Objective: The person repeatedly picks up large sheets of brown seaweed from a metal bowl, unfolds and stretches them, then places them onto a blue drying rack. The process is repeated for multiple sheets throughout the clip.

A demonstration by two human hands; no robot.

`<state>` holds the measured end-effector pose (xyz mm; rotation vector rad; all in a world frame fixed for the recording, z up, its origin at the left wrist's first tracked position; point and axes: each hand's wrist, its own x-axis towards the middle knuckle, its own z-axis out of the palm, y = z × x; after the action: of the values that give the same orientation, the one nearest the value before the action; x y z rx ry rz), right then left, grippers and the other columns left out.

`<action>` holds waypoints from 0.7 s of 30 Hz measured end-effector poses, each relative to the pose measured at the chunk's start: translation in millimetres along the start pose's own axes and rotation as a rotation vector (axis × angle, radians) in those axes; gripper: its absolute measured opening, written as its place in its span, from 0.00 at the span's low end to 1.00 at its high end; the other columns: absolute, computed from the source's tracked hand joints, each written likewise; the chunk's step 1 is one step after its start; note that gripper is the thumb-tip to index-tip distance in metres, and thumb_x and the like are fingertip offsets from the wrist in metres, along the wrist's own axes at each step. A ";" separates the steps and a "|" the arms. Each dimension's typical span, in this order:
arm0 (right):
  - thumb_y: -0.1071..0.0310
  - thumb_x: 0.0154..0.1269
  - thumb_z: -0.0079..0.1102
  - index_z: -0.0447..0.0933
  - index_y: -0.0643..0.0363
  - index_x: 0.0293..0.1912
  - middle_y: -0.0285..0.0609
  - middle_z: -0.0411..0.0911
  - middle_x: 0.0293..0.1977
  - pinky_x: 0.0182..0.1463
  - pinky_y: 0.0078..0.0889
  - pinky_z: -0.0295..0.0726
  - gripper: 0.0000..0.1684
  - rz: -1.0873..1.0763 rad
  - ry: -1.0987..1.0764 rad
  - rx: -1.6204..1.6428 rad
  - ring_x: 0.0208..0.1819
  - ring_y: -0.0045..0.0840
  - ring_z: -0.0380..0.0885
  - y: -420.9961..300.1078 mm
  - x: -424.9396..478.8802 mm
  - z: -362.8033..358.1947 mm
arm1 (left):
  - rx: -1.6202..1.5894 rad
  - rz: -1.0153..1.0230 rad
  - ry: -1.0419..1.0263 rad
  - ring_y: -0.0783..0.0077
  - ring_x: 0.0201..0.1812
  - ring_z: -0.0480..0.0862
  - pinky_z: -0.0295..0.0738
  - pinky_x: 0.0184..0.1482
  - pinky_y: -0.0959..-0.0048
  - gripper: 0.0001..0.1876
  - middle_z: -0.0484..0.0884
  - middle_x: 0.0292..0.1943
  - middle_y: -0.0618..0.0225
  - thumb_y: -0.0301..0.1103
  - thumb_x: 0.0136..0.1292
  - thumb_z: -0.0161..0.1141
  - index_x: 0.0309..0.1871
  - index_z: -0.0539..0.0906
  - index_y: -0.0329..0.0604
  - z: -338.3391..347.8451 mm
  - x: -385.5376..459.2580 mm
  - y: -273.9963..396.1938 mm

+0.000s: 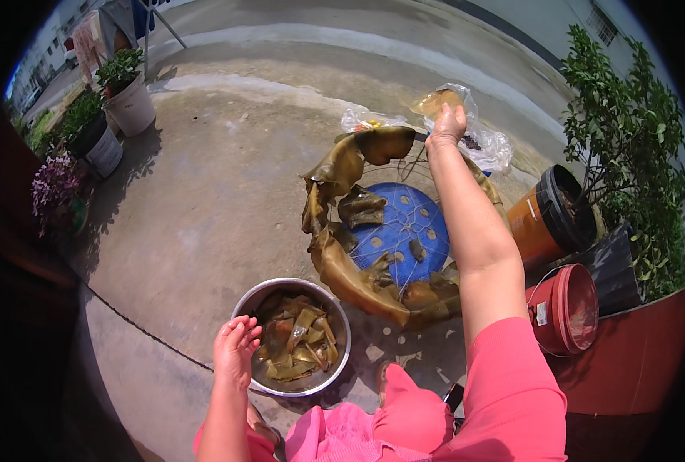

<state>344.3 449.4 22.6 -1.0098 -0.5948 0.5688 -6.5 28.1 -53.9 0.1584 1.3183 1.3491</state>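
My right hand (447,126) reaches to the far side of a round rack and holds a thin brown kelp-like piece (438,103) at its rim. Similar broad, wet brown-green pieces (337,167) hang all round the rack's rim. Smaller pieces lie on the strings and blue mesh (400,225) inside. My left hand (237,346) has its fingers loosely curled, with nothing visible in it, at the left rim of a metal basin (348,341). In the basin, cut brown-green strips (302,335) lie in liquid.
Clear plastic bags (495,147) lie beyond the rack, one with dark bits, another with small yellow and red items (371,123). At right stand an orange-brown bucket (527,222), a red bucket (562,312) and a leafy plant (619,115). Potted plants (132,107) stand at left.
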 end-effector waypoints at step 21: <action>0.66 0.50 0.65 0.24 0.42 0.71 0.47 0.57 0.64 0.46 0.40 0.76 0.65 0.677 -0.297 -0.550 0.56 0.36 0.68 46.3 -101.5 -63.6 | 0.009 -0.002 -0.052 0.68 0.42 0.83 0.75 0.41 0.74 0.11 0.82 0.45 0.62 0.33 0.64 0.57 0.47 0.76 0.41 7.7 -17.8 3.9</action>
<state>308.9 361.4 -64.0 -1.6838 -0.6858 1.2071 2.3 20.4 -37.9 0.1971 1.2813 1.3294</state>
